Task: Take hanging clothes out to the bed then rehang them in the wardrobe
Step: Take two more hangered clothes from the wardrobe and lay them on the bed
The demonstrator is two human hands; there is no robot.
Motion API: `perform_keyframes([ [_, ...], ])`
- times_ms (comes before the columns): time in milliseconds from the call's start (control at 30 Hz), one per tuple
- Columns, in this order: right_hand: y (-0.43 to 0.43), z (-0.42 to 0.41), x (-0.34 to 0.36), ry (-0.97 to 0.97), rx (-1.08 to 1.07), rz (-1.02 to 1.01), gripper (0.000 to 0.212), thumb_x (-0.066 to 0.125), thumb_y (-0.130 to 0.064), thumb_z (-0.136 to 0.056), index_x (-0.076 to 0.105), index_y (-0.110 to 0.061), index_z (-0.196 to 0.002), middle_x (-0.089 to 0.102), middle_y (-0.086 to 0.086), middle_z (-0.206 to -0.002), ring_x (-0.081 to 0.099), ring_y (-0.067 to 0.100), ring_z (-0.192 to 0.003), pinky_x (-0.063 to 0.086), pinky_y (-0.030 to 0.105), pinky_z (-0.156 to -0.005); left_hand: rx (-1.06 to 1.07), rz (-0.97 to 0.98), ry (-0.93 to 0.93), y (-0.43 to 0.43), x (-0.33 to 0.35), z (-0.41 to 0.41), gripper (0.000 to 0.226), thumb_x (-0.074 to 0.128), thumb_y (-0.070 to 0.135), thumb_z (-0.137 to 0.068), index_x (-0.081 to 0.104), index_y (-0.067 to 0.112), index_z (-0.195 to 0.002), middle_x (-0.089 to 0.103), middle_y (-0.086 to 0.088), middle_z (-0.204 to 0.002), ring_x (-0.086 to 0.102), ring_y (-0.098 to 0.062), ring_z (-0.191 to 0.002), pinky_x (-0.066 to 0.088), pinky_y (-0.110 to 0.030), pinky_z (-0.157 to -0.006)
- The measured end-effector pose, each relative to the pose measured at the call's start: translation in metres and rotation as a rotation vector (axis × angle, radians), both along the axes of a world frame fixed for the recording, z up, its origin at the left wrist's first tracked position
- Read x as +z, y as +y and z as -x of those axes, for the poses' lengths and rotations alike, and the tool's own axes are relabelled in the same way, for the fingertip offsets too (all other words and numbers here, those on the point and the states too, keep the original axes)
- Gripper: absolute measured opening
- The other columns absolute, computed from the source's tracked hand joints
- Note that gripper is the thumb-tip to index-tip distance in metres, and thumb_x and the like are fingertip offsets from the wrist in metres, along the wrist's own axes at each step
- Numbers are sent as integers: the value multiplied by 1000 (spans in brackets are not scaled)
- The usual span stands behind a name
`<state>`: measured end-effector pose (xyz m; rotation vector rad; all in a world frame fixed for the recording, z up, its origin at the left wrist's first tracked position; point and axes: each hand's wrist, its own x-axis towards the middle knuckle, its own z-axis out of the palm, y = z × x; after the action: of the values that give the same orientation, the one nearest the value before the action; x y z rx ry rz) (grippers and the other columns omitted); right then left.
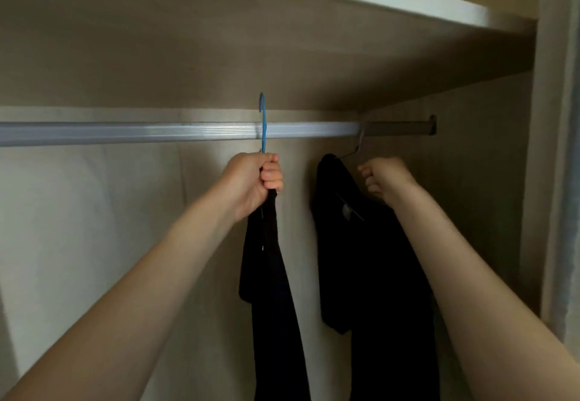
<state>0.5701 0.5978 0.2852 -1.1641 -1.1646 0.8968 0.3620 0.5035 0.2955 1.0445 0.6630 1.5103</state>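
A dark garment (270, 275) on a blue hanger (262, 124) is gripped in the left hand (254, 181), its hook raised in front of the silver rail (157, 133). The right hand (384, 179), fingers curled, touches a second dark garment (370, 259) whose grey hanger (357, 146) hooks the rail; whether it grips anything is unclear.

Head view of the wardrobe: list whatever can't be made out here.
- Blue hanger: its shoulders, hidden by the left hand and the dark garment it grips.
- Hook tip: whether it is over the rail, unclear from this angle.
- Right hand: its grip, fingers turned away.
- Metal hanger: mostly inside the hanging black garment.
- Both garments' hems: cut off by the bottom edge.
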Motion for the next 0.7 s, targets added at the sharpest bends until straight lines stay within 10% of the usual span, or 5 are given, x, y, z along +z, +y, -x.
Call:
perform_keyframes([
  [300,-97,42,-82,350,380,91,24,38,-5,-99,51,-8,-79,37,-5,-51,25,2,-31,16,15,-27,211,69,352,-85,-76,48,29,24,7,-94,40,10,-71,21,13,-35,15,2,-25,12,-8,-29],
  [700,-169,50,-250,-10,937,430,23,39,-4,-98,51,-4,-79,31,-4,-50,21,2,-33,13,8,-31,672,452,510,-298,-247,71,18,42,19,-76,50,6,-67,18,6,-49,11,-8,-40,9,-16,-42],
])
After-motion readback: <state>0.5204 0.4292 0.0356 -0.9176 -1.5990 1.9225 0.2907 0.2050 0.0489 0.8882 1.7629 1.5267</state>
